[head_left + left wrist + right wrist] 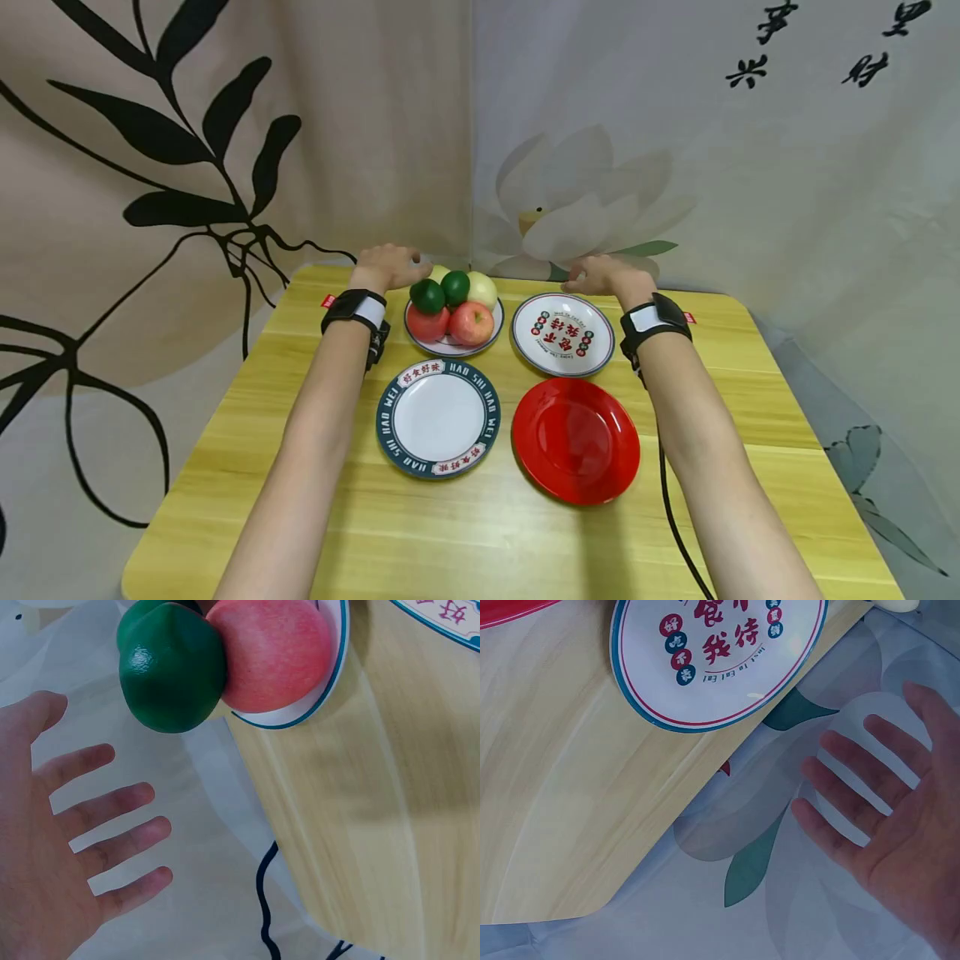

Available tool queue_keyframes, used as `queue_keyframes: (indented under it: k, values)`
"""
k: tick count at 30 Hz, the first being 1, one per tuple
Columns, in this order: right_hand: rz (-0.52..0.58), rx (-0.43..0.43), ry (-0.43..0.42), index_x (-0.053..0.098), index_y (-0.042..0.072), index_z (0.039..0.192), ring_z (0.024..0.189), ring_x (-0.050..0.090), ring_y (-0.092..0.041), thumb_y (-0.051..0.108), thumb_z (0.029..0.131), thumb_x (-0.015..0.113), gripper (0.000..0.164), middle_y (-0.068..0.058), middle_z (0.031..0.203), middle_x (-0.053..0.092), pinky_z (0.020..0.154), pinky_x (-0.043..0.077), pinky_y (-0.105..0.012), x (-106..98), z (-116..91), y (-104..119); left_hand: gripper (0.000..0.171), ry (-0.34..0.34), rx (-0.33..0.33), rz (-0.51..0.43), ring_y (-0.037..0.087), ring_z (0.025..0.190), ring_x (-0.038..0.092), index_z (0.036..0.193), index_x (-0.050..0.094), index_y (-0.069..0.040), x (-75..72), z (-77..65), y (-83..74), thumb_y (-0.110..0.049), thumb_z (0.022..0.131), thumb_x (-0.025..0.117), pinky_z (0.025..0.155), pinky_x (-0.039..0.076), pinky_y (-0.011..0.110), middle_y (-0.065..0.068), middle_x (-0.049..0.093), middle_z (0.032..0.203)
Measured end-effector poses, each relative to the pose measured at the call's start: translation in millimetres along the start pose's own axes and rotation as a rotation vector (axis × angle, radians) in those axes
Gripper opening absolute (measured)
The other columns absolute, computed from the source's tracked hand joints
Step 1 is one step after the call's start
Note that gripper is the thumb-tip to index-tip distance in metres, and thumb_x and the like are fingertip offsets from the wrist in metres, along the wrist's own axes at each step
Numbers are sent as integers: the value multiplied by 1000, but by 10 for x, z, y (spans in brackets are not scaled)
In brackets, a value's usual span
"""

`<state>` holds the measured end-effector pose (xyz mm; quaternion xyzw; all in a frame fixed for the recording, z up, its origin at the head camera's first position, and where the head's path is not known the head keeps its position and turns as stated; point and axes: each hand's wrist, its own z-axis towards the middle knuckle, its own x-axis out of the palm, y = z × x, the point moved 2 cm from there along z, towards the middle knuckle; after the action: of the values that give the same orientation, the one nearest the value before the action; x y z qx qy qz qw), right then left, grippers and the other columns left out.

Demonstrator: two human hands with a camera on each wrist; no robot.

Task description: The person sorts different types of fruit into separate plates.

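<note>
My left hand (390,265) reaches to the far left of the table, just left of a white plate (450,350) of fruit. In the left wrist view its fingers (112,810) are spread and hold nothing. On that plate are red apples (471,323), dark green fruits (427,296) and pale yellow-green round fruits (482,289). My right hand (600,275) hovers by the far edge, just beyond a white plate with red lettering (563,335). The right wrist view shows its fingers (847,791) extended and apart, with nothing in them.
Nearer on the wooden table (465,542) lie a white plate with a dark lettered rim (438,417) and a red plate (576,442). A black cable (675,525) runs along the right forearm. Printed curtains (600,108) hang behind the table.
</note>
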<state>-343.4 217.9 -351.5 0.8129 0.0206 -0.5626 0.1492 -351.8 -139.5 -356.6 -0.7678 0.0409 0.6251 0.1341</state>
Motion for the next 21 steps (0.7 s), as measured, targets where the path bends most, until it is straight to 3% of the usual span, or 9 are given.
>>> queue_keyframes:
  k: [9,13,17,21]
  values:
    - [-3,-9,-9,60,6,132,121,47,-38,36,98,58,45,-20,137,50,99,38,-61,-92,-9,9,65,29,-8,-16,45,130,42,149,43,-15,19,32,-3,-56,99,36,104,32,61,20,46,146]
    - [-16,17,-6,57,7,134,123,44,-40,41,98,56,49,-21,140,45,99,36,-64,-154,-34,1,68,28,24,-41,44,133,39,151,39,-15,50,61,-34,-59,98,41,104,34,60,20,42,149]
    - [-9,33,9,56,7,134,124,42,-41,42,98,55,51,-21,141,43,98,36,-65,-126,-62,-9,72,72,56,-103,44,136,35,152,36,-14,145,42,-60,-58,97,47,106,32,60,19,37,153]
    - [0,-20,-8,60,6,130,121,47,-38,36,98,57,44,-19,135,50,98,39,-61,-24,-42,29,75,108,56,-149,44,136,35,153,35,-11,237,-4,-65,-56,95,53,107,31,61,20,37,153]
